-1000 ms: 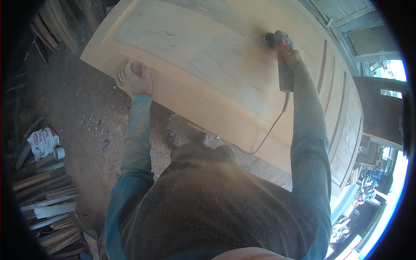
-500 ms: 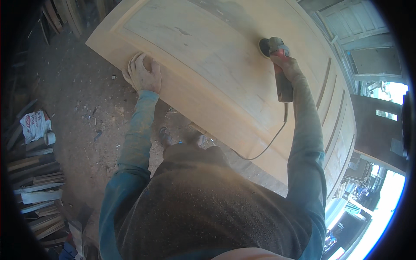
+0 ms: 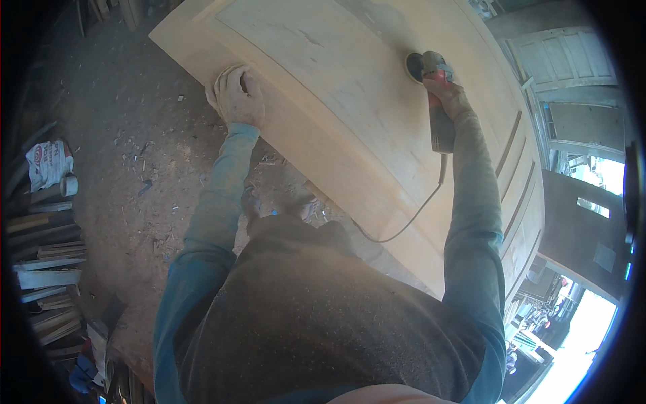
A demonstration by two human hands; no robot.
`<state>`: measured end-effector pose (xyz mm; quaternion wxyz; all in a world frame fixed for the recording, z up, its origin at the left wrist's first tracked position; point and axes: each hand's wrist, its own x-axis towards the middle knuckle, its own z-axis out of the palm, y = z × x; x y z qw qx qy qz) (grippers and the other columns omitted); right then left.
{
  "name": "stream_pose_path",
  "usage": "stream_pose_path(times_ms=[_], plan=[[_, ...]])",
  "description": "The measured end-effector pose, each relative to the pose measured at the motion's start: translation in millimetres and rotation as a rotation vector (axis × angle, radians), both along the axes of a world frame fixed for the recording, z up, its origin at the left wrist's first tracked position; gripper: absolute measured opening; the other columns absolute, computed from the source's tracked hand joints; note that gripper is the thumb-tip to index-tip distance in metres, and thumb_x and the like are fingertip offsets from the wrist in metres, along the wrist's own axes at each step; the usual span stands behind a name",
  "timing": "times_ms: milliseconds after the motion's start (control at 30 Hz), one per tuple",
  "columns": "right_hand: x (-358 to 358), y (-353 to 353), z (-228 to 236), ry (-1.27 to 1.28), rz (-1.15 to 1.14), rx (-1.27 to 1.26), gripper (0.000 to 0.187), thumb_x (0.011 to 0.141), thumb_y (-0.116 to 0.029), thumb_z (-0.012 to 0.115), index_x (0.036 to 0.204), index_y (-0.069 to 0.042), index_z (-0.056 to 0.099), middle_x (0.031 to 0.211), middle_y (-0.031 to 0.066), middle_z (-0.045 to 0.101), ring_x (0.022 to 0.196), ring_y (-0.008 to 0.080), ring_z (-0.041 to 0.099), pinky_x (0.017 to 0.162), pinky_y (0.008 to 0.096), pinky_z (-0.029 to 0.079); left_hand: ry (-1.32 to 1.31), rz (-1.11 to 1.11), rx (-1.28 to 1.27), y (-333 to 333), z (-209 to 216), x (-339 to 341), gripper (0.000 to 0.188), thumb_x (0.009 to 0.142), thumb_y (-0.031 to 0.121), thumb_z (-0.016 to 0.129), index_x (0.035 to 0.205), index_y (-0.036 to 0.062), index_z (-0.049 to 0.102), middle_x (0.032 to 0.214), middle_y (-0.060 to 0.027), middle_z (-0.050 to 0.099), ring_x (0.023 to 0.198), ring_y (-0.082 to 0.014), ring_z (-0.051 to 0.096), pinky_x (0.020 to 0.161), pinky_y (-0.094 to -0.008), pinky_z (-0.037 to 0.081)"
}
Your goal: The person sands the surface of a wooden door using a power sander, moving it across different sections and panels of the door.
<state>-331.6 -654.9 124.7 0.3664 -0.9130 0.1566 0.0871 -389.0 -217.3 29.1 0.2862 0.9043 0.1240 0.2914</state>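
A large panelled wooden door (image 3: pixel 336 145) lies flat in front of me, pale with dust. My left hand (image 3: pixel 241 99) is curled over its near left edge, thumb and fingers bent round the wood. My right hand (image 3: pixel 451 98) is wrapped around a red and dark grey angle grinder (image 3: pixel 441 128). The round dark sanding disc (image 3: pixel 414 67) at the grinder's head rests on the door, tilted, next to a darker patch of wood. From the grinder's rear end a grey cord (image 3: pixel 417 214) loops down over the door's near edge.
Stacked wood offcuts (image 3: pixel 50 277) lie at the left, with a white printed sack (image 3: pixel 50 165) and a roll of tape (image 3: pixel 68 184) above them. Wood chips litter the dirt floor (image 3: pixel 134 222). More panelled doors (image 3: pixel 562 60) stand at the far right.
The view has shifted, so the door sits farther right and higher in the picture. Against the door's surface, the grinder has moved slightly left. My left hand keeps its hold on the edge.
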Motion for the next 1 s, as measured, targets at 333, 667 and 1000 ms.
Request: stream_pose_path(times_ms=[333, 667, 1000], plan=[[-15.6, -65.4, -3.8, 0.077, -0.135, -0.064, 0.056, 0.074, -0.049, 0.076, 0.109, -0.005, 0.07, 0.099, 0.0073, 0.067, 0.089, 0.0172, 0.063, 0.08, 0.0342, 0.049, 0.01, 0.014, 0.004, -8.7, 6.7, 2.7, 0.018, 0.091, 0.025, 0.056, 0.104, 0.0162, 0.066, 0.115, -0.0008, 0.064, 0.12, -0.0205, 0.052, 0.115, -0.051, 0.018], [-31.7, -48.4, 11.7, 0.176, -0.249, -0.063, 0.058, 0.075, -0.051, 0.074, 0.107, -0.003, 0.069, 0.093, 0.0068, 0.066, 0.082, 0.0167, 0.062, 0.077, 0.0337, 0.049, -0.046, 0.019, 0.066, -4.4, -3.3, 6.3, 0.019, 0.09, 0.029, 0.058, 0.103, 0.0186, 0.069, 0.114, -0.0015, 0.066, 0.116, -0.0243, 0.055, 0.106, -0.0443, 0.031], [-80.7, 12.3, 5.0, 0.102, -0.033, -0.062, 0.061, 0.07, -0.053, 0.074, 0.104, -0.003, 0.071, 0.095, 0.0092, 0.069, 0.086, 0.0208, 0.065, 0.078, 0.0361, 0.05, -0.024, -0.04, 0.054, 2.9, -8.8, 3.8, 0.017, 0.09, 0.025, 0.058, 0.101, 0.0164, 0.068, 0.115, -0.0015, 0.065, 0.119, -0.0232, 0.052, 0.107, -0.0447, 0.03]])
